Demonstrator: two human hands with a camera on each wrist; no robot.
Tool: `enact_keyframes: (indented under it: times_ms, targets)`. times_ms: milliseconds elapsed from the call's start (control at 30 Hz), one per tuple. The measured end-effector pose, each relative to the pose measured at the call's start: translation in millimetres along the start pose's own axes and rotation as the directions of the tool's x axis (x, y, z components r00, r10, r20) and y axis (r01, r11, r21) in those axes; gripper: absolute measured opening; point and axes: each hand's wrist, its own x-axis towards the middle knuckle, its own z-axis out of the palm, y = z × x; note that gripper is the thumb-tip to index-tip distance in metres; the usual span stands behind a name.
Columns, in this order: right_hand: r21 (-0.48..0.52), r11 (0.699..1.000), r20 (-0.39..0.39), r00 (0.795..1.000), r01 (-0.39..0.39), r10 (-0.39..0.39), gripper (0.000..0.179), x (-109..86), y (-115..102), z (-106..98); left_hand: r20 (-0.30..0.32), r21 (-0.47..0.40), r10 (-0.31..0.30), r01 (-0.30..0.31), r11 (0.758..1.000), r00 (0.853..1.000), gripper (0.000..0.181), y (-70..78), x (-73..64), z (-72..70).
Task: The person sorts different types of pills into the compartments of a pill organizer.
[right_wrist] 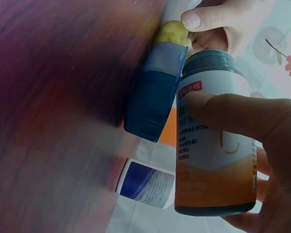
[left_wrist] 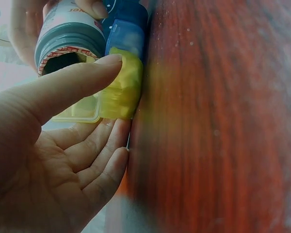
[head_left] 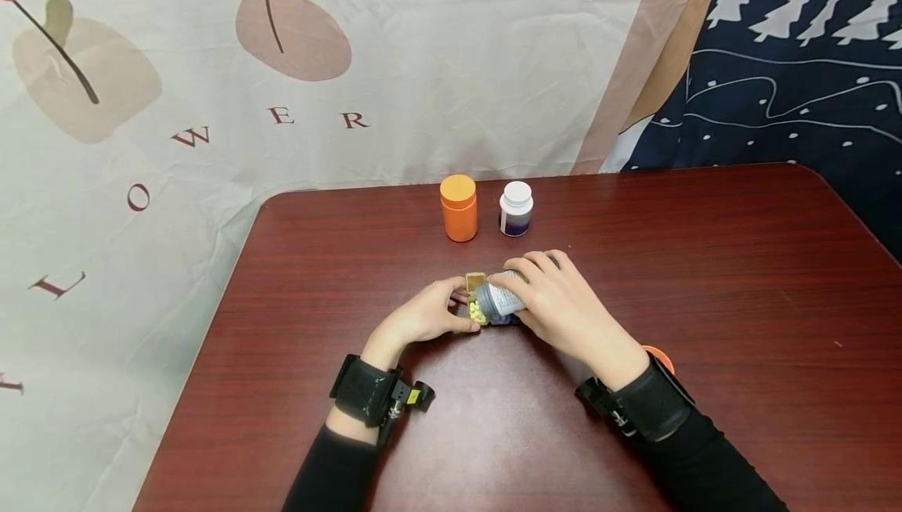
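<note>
My left hand [head_left: 433,310] pinches the yellow end of a small pill organizer [right_wrist: 150,104] between thumb and fingers. The box has yellow, pale blue and dark blue sections, and its yellow lid [head_left: 475,281] stands raised. Pale yellow tablets [head_left: 477,313] fill the yellow compartment. Gripped in my right hand [head_left: 564,304] is a pill bottle [right_wrist: 213,165] with a dark grey-green neck and a white and orange label. It is tilted, its uncapped mouth [left_wrist: 63,60] over the yellow compartment. The bottle and right hand hide much of the organizer in the head view.
An orange jar [head_left: 460,218] and a white bottle with a dark blue label [head_left: 515,218] stand at the table's back edge. Something orange and rounded [head_left: 661,357] shows partly behind my right wrist. A printed cloth [head_left: 423,66] hangs behind the table [head_left: 338,261].
</note>
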Motion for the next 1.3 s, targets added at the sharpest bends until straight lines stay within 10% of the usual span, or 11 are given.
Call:
enact_keyframes:
  times_ms: [800, 1300]
  targets:
    - [0.176, 0.974, 0.046, 0.99, -0.139, 0.133, 0.071, -1.9, -7, -22, -0.004, -0.001, 0.026, -0.026, 1.0, 1.0, 0.05, -1.0, -0.5, -0.2]
    - [0.4, 0.906, 0.201, 0.978, -0.137, 0.059, 0.06, -7.6, -30, -46, -0.013, 0.01, 0.024, -0.024, 1.0, 1.0, 0.051, -1.7, -1.3, -0.1]
